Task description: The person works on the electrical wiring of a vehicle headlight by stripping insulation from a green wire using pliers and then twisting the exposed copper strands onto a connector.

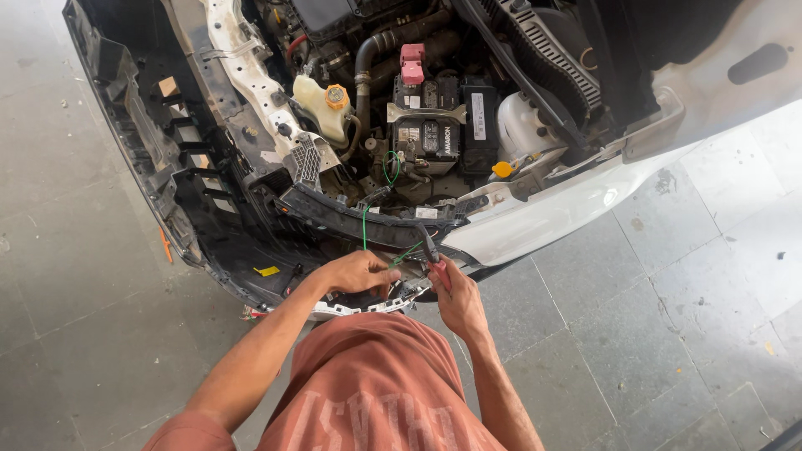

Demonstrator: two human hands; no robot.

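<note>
Pinching a thin green wire (pixel 365 224) at its lower end, the left hand (pixel 355 271) is closed with thumb against fingers, just above the black front crossmember (pixel 351 219) of the opened car. The wire runs up from the hands to the crossmember and loops again near the battery (pixel 430 125). The right hand (pixel 455 296) is wrapped around red-handled pliers (pixel 433 259), whose nose points up towards the free end of the wire beside the left fingers (whether the jaws are biting the wire is too small to tell).

Several slips look likely. A hard twist or squeeze could snap so thin a wire, and a cut end could spring back at the fingers. The left fingertips sit close to the plier nose, so a slip could nip them. Pulling hard might also drag the loop against the battery terminals, or shift the hanging bumper (pixel 150 167).
</note>
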